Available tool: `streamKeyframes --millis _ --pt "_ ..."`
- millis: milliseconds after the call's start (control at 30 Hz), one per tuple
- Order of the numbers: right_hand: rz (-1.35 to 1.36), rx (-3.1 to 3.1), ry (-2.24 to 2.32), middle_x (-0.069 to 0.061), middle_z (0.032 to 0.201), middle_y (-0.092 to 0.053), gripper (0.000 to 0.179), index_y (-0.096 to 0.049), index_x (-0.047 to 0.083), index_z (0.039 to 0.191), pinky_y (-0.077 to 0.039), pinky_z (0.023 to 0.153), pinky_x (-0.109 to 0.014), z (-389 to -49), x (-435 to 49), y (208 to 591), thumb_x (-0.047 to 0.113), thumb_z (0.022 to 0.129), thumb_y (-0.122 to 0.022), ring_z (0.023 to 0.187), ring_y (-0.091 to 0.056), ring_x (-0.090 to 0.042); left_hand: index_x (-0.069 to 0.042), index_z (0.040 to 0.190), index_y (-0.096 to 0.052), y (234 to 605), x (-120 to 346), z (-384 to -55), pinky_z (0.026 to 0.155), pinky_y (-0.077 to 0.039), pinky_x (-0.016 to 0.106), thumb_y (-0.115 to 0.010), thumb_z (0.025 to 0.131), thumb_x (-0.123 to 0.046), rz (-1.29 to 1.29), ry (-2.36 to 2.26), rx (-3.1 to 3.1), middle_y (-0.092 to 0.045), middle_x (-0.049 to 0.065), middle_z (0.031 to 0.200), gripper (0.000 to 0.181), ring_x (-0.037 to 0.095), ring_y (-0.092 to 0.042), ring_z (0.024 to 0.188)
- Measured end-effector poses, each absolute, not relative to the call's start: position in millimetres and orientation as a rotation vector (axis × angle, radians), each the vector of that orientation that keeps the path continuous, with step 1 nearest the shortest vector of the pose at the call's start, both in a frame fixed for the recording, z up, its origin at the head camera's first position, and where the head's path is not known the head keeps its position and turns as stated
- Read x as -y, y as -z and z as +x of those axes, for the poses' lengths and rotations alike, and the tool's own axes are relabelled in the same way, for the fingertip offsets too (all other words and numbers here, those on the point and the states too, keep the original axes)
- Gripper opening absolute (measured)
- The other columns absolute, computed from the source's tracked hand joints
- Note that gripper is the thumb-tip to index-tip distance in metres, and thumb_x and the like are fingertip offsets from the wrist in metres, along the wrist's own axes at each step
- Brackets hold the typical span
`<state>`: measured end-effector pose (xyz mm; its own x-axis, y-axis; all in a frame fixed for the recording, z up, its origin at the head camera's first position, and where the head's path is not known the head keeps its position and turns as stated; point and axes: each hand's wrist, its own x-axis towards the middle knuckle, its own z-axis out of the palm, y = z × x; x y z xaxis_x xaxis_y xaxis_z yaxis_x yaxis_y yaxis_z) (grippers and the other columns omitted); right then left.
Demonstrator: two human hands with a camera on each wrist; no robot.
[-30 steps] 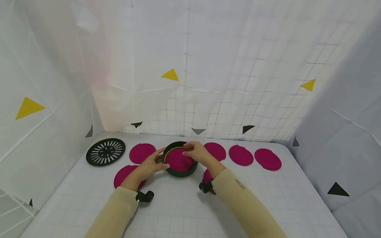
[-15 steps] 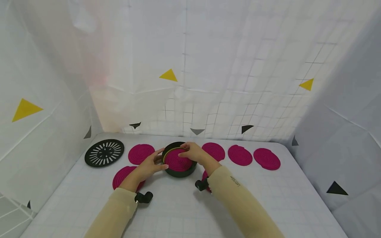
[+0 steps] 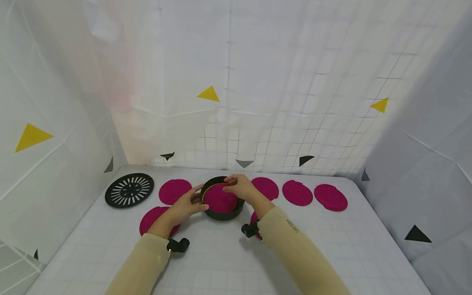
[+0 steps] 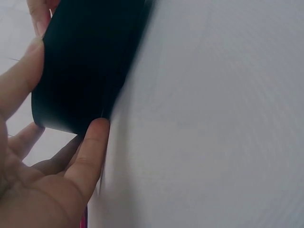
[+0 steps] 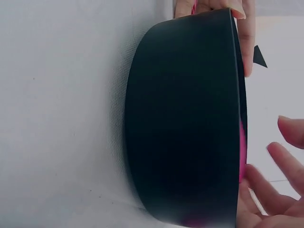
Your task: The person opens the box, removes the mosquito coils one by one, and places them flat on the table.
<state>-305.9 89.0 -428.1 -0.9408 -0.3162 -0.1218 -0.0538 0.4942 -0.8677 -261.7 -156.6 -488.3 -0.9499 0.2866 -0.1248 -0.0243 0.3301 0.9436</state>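
Note:
A round black mosquito coil box point(image 3: 223, 215) without its lid stands at the back middle of the table. Inside it lies a magenta mosquito coil point(image 3: 220, 199), with a thin yellow-green edge showing along the inner wall. My left hand point(image 3: 188, 205) grips the box from the left, thumb and fingers spread round its wall. Over the far right rim, my right hand point(image 3: 240, 189) has its fingers bent above the coil. In the right wrist view, its thumb and a finger point(image 5: 285, 164) stand apart from the box, while a lower finger touches near the rim and coil.
Several magenta coils lie flat around the box, such as the left coil point(image 3: 175, 191) and the far right coil point(image 3: 330, 197). A slotted black lid point(image 3: 129, 190) rests at the back left. White sheeting point(image 3: 287, 102) walls the white table point(image 3: 217, 262).
The right forearm has shifted slightly left, and the fingers have moved a little over the coil. My left hand and the box stay nearly in place; the head view has moved slightly.

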Motion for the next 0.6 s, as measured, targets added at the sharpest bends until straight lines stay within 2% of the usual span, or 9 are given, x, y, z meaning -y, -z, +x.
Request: streamKeyframes --millis 133,233,400,600 --pt "-0.299 -2.498 1.491 -0.015 0.126 -0.063 0.035 -0.065 0.002 0.127 -0.051 0.097 -0.039 -304.7 -89.5 425.8 0.010 0.093 -0.071 0.120 -0.057 -0.029 -0.030 0.158 -0.029 488.0 157.0 -261.6 0.113 -0.034 0.054 -0.080 0.087 -0.031 0.242 -1.660 -2.333 -0.039 0.015 0.156 0.088 0.032 -0.035 0.145" --pt "-0.291 -2.506 1.500 -0.016 0.130 -0.061 0.036 -0.065 0.002 0.128 -0.050 0.097 -0.038 -304.1 -89.9 424.8 0.010 0.093 -0.070 0.123 -0.055 -0.030 -0.030 0.158 -0.029 488.0 157.3 -261.7 0.113 -0.034 0.054 -0.080 0.086 -0.031 0.240 -1.656 -2.339 -0.040 0.015 0.156 0.088 0.032 -0.036 0.145" --pt "-0.216 -2.437 1.566 -0.016 0.137 -0.057 0.039 -0.064 0.004 0.131 -0.046 0.104 -0.045 -305.8 -92.6 426.4 0.012 0.094 -0.071 0.129 -0.050 -0.031 -0.029 0.159 -0.028 488.4 157.2 -261.6 0.113 -0.033 0.056 -0.080 0.086 -0.032 0.233 -1.649 -2.337 -0.039 0.015 0.156 0.089 0.032 -0.035 0.145" --pt "-0.112 -2.352 1.648 -0.016 0.134 -0.059 0.038 -0.065 0.005 0.130 -0.044 0.106 -0.050 -309.3 -94.0 428.8 0.012 0.093 -0.071 0.125 -0.054 -0.032 -0.030 0.158 -0.028 489.7 157.4 -262.4 0.112 -0.034 0.056 -0.081 0.085 -0.035 0.236 -1.633 -2.356 -0.040 0.015 0.156 0.090 0.032 -0.035 0.145"
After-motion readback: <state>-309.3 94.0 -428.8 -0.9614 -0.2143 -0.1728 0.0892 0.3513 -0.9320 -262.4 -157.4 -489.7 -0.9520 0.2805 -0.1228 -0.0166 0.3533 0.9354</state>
